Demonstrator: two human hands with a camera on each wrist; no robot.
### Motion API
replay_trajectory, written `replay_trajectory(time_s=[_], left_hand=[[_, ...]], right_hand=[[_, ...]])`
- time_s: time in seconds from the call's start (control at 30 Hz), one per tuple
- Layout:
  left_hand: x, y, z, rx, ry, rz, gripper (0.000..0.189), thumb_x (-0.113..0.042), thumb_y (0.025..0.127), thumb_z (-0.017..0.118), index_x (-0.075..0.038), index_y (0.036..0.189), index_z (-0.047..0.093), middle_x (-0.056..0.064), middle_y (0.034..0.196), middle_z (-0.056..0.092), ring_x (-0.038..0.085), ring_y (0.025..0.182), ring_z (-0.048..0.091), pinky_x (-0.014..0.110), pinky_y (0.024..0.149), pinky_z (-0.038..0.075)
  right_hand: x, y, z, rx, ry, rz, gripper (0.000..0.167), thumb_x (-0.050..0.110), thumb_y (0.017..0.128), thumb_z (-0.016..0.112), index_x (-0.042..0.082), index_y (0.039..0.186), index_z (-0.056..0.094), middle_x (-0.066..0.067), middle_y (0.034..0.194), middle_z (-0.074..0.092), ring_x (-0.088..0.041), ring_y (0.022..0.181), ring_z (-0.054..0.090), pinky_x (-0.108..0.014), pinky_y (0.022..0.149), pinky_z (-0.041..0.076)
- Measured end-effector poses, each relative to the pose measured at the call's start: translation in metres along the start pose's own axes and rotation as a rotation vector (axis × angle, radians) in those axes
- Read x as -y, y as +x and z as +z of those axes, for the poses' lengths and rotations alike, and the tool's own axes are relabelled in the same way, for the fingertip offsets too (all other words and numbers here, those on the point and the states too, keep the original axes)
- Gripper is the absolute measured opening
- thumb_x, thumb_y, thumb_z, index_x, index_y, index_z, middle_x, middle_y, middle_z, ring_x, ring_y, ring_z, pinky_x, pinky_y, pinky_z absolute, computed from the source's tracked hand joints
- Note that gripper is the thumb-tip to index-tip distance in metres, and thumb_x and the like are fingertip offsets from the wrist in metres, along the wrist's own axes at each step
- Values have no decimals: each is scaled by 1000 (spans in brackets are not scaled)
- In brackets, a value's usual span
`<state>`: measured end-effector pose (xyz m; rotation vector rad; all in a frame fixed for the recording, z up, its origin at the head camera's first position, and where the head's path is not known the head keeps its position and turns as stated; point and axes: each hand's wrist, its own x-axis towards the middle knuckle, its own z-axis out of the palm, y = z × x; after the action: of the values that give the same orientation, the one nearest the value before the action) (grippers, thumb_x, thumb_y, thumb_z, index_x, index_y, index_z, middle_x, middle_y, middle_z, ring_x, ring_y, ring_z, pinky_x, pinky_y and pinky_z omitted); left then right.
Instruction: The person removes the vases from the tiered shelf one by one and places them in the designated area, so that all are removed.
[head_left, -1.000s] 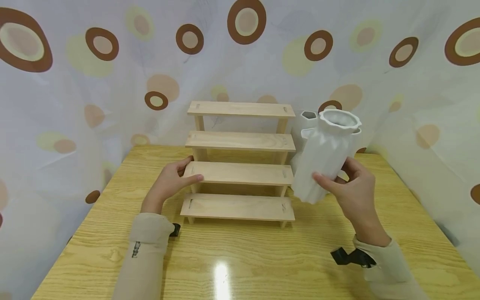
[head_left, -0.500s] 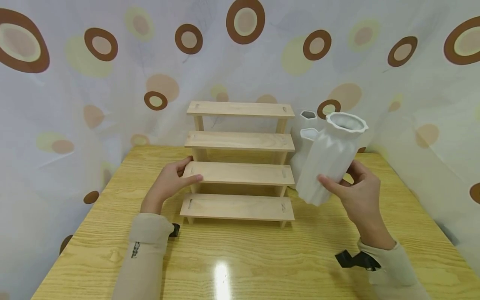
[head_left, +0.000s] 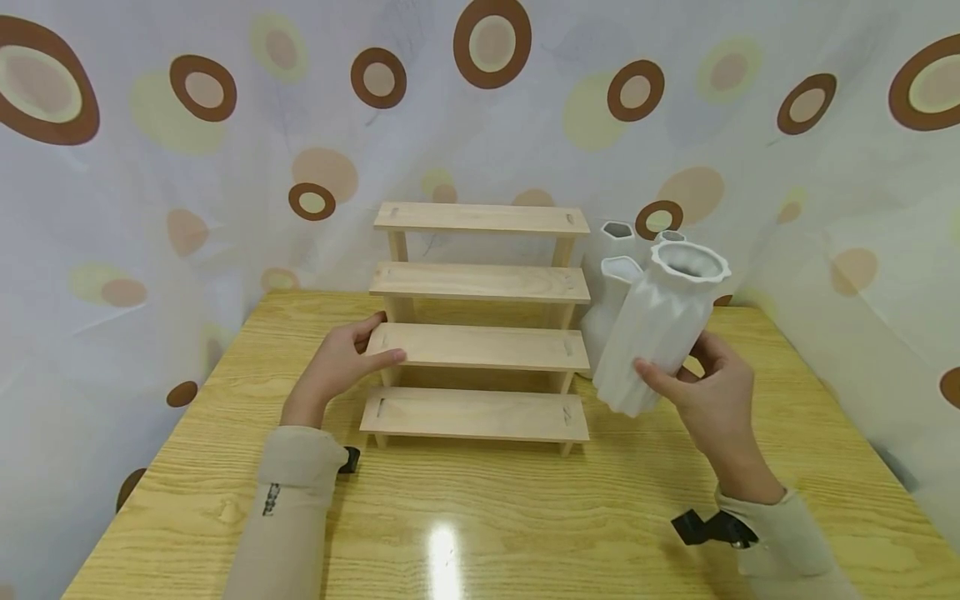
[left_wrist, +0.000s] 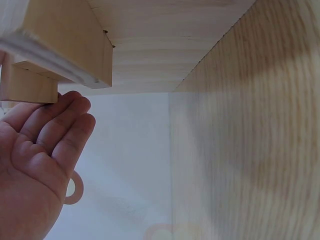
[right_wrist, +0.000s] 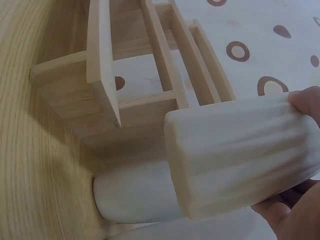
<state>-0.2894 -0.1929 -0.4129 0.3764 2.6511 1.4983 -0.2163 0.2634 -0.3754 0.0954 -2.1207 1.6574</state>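
Observation:
A pale wooden stepped shelf (head_left: 480, 346) stands on the table. My left hand (head_left: 337, 364) grips the left end of its second step from the bottom, thumb on top. In the left wrist view, its fingers (left_wrist: 70, 132) reach along the underside beside a wooden block. To the right of the shelf, my right hand (head_left: 716, 396) holds a white fluted vase (head_left: 660, 333) by its side, tilted, scalloped mouth up and leaning right. The right wrist view shows the vase's base (right_wrist: 185, 165) raised off the tabletop, with the thumb on one side and fingers on the other.
Behind the held vase stand more white vases, one with an angular mouth (head_left: 621, 268), another with a hexagonal mouth (head_left: 618, 229), close to the shelf's right side. The wood-grain table (head_left: 480, 517) meets a dotted cloth backdrop (head_left: 480, 150) at the back and sides.
My right hand moved the vase right, then lowered it slightly, baring the angular-mouthed vase behind it. My left hand stays on the shelf.

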Motion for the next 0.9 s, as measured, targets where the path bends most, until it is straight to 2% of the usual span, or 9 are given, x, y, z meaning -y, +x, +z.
replay_trajectory(time_s=[0.17,0.5,0.9], left_hand=[[1,0,0,3,-7,-5,97,-53,82,76,-9,156,29,13,154,37,30,135,44,47,106,40],[2,0,-1,8,-26,-3,95,-51,83,76,-10,156,29,11,155,35,30,136,43,46,106,40],[1,1,0,11,-23,-9,96,-52,83,75,-11,156,28,11,156,34,30,137,42,46,107,39]], right_hand=[[-8,-1,1,-3,-33,5,53,3,76,86,2,123,63,-5,113,63,-17,102,60,-18,78,54],[-20,-3,6,-16,18,-3,54,-2,74,86,1,123,63,-7,114,62,-19,104,58,-18,78,54],[-36,-6,12,13,8,-17,58,-1,74,86,2,126,62,-7,116,61,-19,106,57,-18,78,54]])
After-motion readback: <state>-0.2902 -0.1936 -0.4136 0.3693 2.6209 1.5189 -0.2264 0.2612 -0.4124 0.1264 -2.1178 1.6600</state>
